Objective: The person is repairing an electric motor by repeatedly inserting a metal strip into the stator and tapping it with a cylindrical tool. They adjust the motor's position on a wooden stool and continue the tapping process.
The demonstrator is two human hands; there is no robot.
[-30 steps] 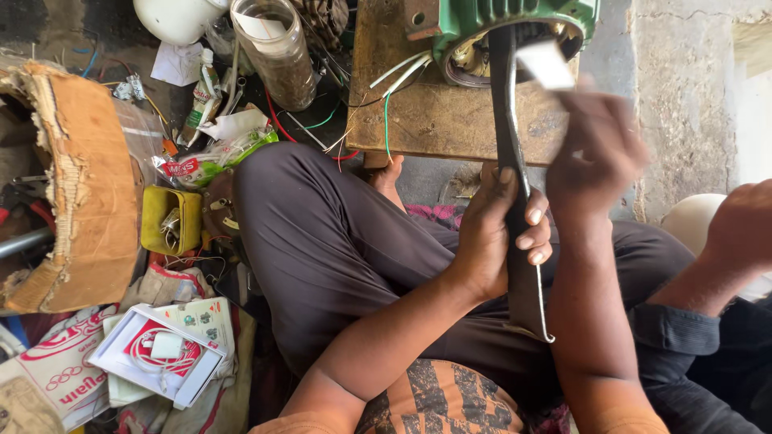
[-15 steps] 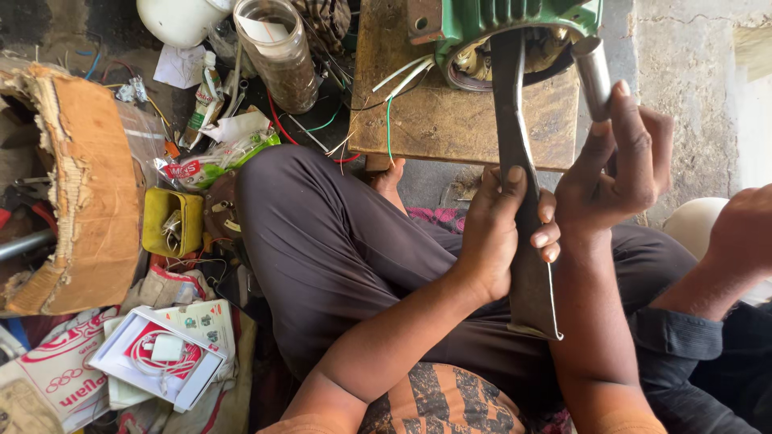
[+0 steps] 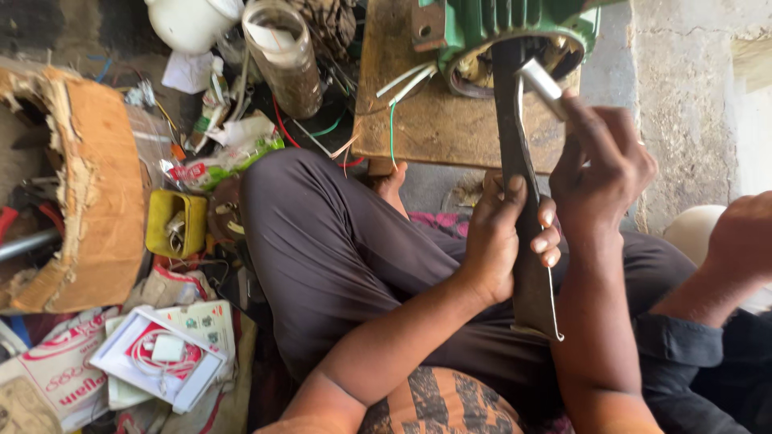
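Head view, left to right — what occupies the left edge?

**Tech A:** A torn brown cardboard box [image 3: 88, 201] lies at the far left. Beside it sits a small yellow plastic container [image 3: 175, 223] holding small metal parts. Below these lies a flat white carton with coiled white cable and a plug [image 3: 165, 358].

**Tech B:** And toward the top centre?

**Tech A:** A white rounded plastic vessel [image 3: 189, 22] stands next to a clear cylindrical plastic jar [image 3: 283, 56]. To their right a worn wooden board [image 3: 434, 120] carries a green cast-metal motor housing [image 3: 515, 32] with its open end facing the person. White and green wires [image 3: 402, 84] trail from the housing across the board.

**Tech B:** State of the left hand?

**Tech A:** The left hand [image 3: 503, 237] is wrapped firmly around a long flat dark metal bar [image 3: 515, 153]. The bar's far end enters the open housing; its near end rests over the person's lap in dark trousers [image 3: 338, 257]. A thin wire hook [image 3: 553, 309] hangs beside the bar, below the fingers.

**Tech B:** Right hand?

**Tech A:** The right hand [image 3: 603, 165] is closed on a short silver metal cylinder [image 3: 543, 84], held just beside the bar near the housing mouth.

**Tech B:** Far right?

**Tech A:** Another person's arm in a dark sleeve [image 3: 724, 273] is in view, against a rough concrete wall [image 3: 683, 96].
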